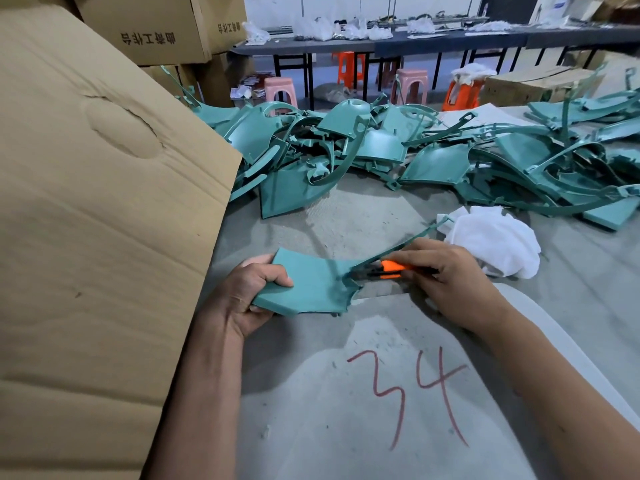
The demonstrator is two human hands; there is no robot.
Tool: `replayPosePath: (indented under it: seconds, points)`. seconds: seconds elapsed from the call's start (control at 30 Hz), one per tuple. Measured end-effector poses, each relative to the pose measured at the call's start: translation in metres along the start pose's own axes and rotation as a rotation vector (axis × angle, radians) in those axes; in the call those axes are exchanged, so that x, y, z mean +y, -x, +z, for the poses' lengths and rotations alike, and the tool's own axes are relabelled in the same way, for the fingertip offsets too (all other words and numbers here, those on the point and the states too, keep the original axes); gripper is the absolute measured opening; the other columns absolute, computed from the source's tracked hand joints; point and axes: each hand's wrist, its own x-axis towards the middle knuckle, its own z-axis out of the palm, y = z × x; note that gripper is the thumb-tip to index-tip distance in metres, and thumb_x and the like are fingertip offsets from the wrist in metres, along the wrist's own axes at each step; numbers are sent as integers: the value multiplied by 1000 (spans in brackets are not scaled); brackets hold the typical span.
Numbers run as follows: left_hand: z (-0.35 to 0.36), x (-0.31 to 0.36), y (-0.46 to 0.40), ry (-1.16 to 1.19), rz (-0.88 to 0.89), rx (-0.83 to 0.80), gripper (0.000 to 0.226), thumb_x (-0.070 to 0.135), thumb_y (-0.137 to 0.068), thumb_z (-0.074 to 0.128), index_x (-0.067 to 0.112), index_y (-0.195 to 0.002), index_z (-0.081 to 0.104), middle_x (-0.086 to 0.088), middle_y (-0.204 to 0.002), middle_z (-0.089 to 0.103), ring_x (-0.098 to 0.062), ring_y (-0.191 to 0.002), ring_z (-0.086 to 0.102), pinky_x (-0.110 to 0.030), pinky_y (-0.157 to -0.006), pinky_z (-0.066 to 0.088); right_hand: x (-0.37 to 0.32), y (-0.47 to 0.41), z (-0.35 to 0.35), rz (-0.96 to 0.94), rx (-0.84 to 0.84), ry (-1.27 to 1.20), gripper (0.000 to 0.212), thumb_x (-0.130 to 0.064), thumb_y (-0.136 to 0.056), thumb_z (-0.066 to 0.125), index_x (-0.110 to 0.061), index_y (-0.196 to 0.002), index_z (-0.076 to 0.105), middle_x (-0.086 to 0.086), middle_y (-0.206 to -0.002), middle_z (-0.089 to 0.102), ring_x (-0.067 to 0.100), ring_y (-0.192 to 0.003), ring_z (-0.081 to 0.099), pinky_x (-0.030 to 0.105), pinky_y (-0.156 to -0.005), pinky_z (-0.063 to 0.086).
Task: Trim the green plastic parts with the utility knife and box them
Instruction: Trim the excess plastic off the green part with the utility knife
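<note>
My left hand (254,294) grips the left end of a curved green plastic part (313,284), thumb on top, held just above the grey table. A thin green strip runs from the part's right edge up toward the back right. My right hand (450,277) holds an orange and black utility knife (384,270), its tip against the part's right edge where the strip joins. A large pile of green parts (398,150) lies across the back of the table.
A big cardboard box flap (104,202) stands close on the left, with more cartons behind it. A white cloth (491,242) lies right of my right hand. The table (363,393) bears a red "34". Stools and a long bench stand far behind.
</note>
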Motion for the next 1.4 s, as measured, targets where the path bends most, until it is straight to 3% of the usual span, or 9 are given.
replayPosePath:
  seconds: [0.1,0.27,0.37,0.47,0.6,0.77,0.9,1.17,1.4]
  points:
    - [0,-1,-1,-6,3,12,55,2,-57,60,-4,-112,67,-26,-101,67,-37,-83,62,-35,-66,47,-5,-5,6,20,19,39,36,4,-93,69,-20,-119,78,-10,-99,69,13,-90,67,38,-78,55]
    - [3,-2,-1,54,40,59,55,0,-56,58,-10,-110,64,-29,-103,60,-40,-100,44,-40,-69,35,4,4,-11,43,-86,-40,35,5,-94,68,-20,-116,79,-18,-90,61,-4,-74,61,9,-66,42]
    - [6,-1,2,98,81,72,54,0,-57,58,-10,-110,62,-29,-103,58,-39,-101,41,-37,-68,29,4,5,-16,75,11,-68,36,4,-94,69,-22,-116,79,-14,-93,66,5,-82,64,21,-69,48]
    - [5,-1,0,156,97,112,46,-2,-67,57,-11,-112,60,-27,-102,56,-37,-95,41,-35,-63,24,-8,2,-11,92,169,-61,33,-3,-95,71,-21,-122,76,-6,-92,67,12,-81,61,32,-68,49]
    - [0,-3,-7,173,78,156,27,-11,-87,41,-1,-74,62,-14,-63,58,-17,-39,45,-21,-38,33,-34,-3,7,47,217,45,30,-22,-93,66,-23,-120,78,-12,-87,67,8,-73,61,34,-61,51]
    - [2,-2,-8,322,97,160,20,-9,-89,38,1,-83,54,-10,-68,58,-18,-49,45,-16,-40,36,-40,-7,16,63,159,193,26,-18,-100,67,-22,-124,74,-5,-95,66,22,-79,63,42,-64,52]
    - [4,-6,-9,349,100,169,22,-10,-88,38,3,-75,49,-6,-54,56,-10,-31,39,-14,-31,31,-35,-2,15,64,104,96,32,-7,-96,70,-19,-124,75,-10,-91,62,13,-76,59,38,-65,50]
    - [9,-8,-13,326,121,221,27,-7,-85,46,0,-107,60,-17,-95,63,-23,-68,59,-30,-60,32,-34,-3,18,80,188,117,33,-7,-96,68,-21,-125,73,-8,-92,62,19,-75,60,44,-62,51]
    - [13,-10,-13,363,123,234,19,-9,-85,46,1,-89,62,-14,-79,68,-22,-59,67,-21,-48,50,-32,2,8,32,171,166,35,-10,-90,72,-23,-123,74,-16,-94,59,12,-76,58,37,-61,51]
